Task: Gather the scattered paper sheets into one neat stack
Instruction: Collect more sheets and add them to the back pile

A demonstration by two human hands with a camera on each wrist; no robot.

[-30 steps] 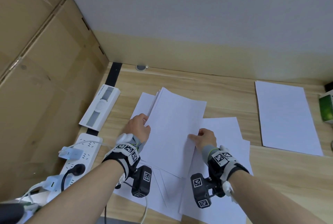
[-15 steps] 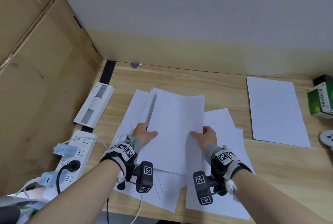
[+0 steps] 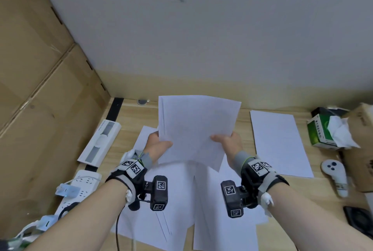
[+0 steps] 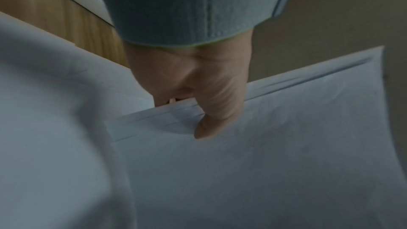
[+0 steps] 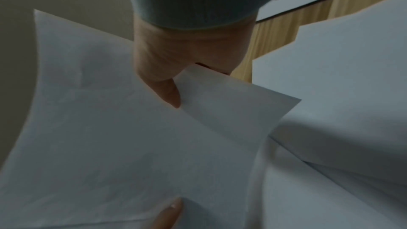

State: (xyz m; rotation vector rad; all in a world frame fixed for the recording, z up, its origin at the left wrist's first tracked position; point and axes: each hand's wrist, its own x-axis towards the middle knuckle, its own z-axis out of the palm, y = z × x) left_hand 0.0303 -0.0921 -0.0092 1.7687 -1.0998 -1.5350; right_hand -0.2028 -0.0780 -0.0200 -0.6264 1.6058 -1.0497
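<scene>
A bundle of white paper sheets is held up off the wooden desk, nearly upright. My left hand pinches its left edge, thumb on the front; the left wrist view shows that thumb over several offset sheet edges. My right hand pinches the bundle's right edge. More loose sheets lie overlapping on the desk below my wrists. A single sheet lies apart at the right.
A white flat box and a power strip with plugs lie along the left. Cardboard boxes wall the left side. A green tissue box, a white controller and a brown carton stand at the right.
Both hands have lifted the bundle from lying on the desk to nearly upright above it. The view has also shifted, showing more of the right side.
</scene>
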